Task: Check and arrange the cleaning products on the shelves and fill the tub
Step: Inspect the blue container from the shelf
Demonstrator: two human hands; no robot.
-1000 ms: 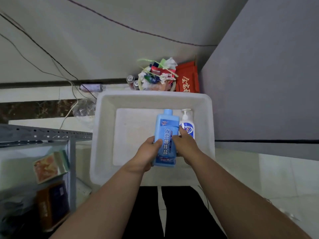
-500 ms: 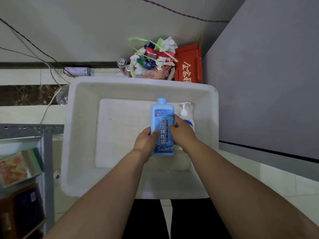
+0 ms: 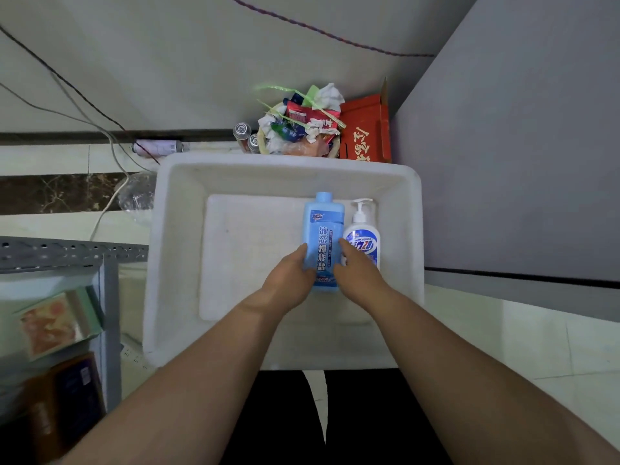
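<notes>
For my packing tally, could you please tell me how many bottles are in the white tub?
2. The blue bottle lies right of centre, between the left hand and right hand; the white pump bottle lies beside it, nearer the tub's right wall. None seems hidden.

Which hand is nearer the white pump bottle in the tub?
Right. The right hand grips the blue bottle at its right edge, just beside the pump bottle. The left hand grips the blue bottle's left edge, with that bottle between.
</notes>
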